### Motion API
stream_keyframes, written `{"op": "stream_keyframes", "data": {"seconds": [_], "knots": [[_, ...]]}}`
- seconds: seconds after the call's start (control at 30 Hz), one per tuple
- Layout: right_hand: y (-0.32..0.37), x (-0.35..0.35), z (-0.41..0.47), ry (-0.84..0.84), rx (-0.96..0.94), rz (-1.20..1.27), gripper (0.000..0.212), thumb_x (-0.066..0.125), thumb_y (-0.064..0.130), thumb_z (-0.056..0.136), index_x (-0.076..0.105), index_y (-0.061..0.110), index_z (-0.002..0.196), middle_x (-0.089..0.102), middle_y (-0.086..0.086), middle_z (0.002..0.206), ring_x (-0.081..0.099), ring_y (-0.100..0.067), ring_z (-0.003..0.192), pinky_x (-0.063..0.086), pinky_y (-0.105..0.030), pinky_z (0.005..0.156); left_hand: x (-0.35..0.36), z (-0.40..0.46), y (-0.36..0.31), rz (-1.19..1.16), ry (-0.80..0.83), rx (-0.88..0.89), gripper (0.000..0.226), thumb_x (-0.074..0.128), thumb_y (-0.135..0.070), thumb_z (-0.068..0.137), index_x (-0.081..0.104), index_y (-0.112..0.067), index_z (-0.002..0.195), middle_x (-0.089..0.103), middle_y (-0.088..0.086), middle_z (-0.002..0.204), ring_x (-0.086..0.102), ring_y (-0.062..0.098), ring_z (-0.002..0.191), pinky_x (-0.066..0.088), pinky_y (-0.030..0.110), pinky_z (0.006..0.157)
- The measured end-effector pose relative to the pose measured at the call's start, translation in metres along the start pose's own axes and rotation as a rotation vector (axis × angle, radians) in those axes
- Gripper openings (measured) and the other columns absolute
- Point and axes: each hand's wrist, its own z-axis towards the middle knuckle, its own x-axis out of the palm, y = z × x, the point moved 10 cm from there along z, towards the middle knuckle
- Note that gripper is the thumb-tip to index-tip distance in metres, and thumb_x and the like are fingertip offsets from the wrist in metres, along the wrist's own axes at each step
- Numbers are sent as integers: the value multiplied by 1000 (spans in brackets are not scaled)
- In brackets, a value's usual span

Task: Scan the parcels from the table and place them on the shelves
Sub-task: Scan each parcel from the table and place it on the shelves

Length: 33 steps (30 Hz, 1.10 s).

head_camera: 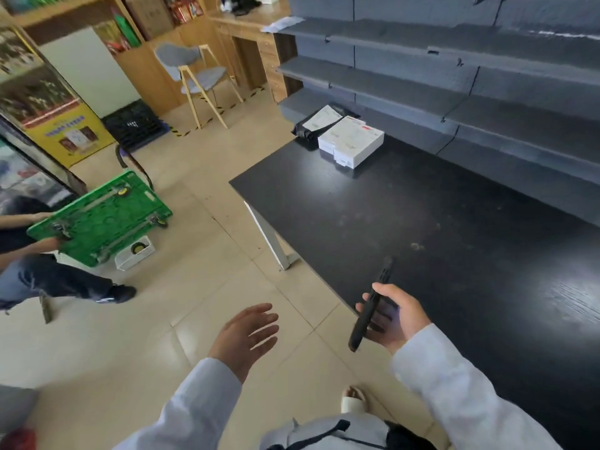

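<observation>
So you're standing at the near left corner of the black table (pixel 422 222), and everything here is easiest to place off that table. Your right hand (pixel 394 315) is over the table's near edge, fingers and thumb curled round a slim black scanner (pixel 370 306), which tilts so its top end points up over the tabletop. Your left hand (pixel 248 331) is off the table to the left, hanging over the tiled floor (pixel 201 319) with the fingers loosely spread and nothing in it. The parcels are way over at the table's far end: a white box (pixel 352 141) sits flat on the tabletop, and right behind it, touching or nearly so, is a black bag parcel (pixel 305 129) with a white label on top, sitting at the far corner. Along the table's right side and beyond its far end run the grey shelves (pixel 454 79). Left of the table, well apart from it, another person holds a green platform cart (pixel 104 219) tipped up so its wheels show. Past the table's far end there's a grey chair (pixel 198 73) with pale wooden legs next to a wooden desk (pixel 250 34). It's all a bit blurry, so the label text isn't readable.
</observation>
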Motion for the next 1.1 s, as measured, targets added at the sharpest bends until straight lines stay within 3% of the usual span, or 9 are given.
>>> {"op": "stream_keyframes", "data": {"seconds": [0.13,0.3,0.43,0.57,0.77,0.87,0.93,1.03,1.1], "knots": [[21,20,28,-3,-25,31,24,73,18,84,62,13,105,66,-7,87,67,-26,85,54,-42,74,28,35,-10,34,43,-46,21,62,-5,89,71,-6,108,73,13,98,68,31,96,54,41,90],[44,-1,40,-96,-29,100,30,74,17,81,64,13,109,65,-10,95,66,-29,91,53,-53,91,76,90,-12,71,121,-164,19,64,-11,90,73,-5,105,73,15,100,69,31,93,57,40,86],[69,-29,49,-219,-104,158,11,65,10,89,60,16,96,60,-7,86,62,-25,80,51,-39,68,133,158,-33,182,183,-176,13,64,-11,91,70,-6,101,69,13,95,66,27,82,56,39,81],[88,-43,58,-344,-168,229,15,63,6,90,63,18,100,62,-7,88,62,-26,82,50,-40,71,196,224,-52,289,241,-188,13,63,-14,92,69,-11,102,68,11,100,67,25,86,57,38,78],[115,-28,72,-530,-225,376,13,65,10,89,62,21,96,64,-8,93,64,-27,86,52,-42,71,281,315,-126,453,367,-68,18,56,1,92,64,-14,97,64,7,82,60,17,61,49,23,53],[130,-13,72,-617,-256,432,13,64,8,90,61,20,92,64,-9,91,63,-27,85,51,-43,71,317,370,-184,736,306,168,32,70,-10,85,62,-17,115,65,8,115,63,23,88,55,35,83],[136,-4,75,-688,-269,467,13,65,9,89,61,20,93,65,-9,92,63,-28,85,51,-43,71,339,402,-206,981,250,252,50,74,-22,81,56,-20,128,54,11,136,56,31,117,44,42,103],[143,12,83,-764,-263,497,12,68,14,84,62,18,94,65,-9,95,63,-28,85,52,-43,71,367,433,-229,1167,168,314,76,77,-34,78,40,-27,144,34,12,149,35,35,134,31,46,108],[148,23,90,-789,-270,520,28,73,20,70,62,17,94,65,-10,96,63,-28,86,53,-50,80,386,449,-239,1205,135,373,92,81,-41,71,30,-30,148,28,10,152,30,33,135,27,46,111]]}}
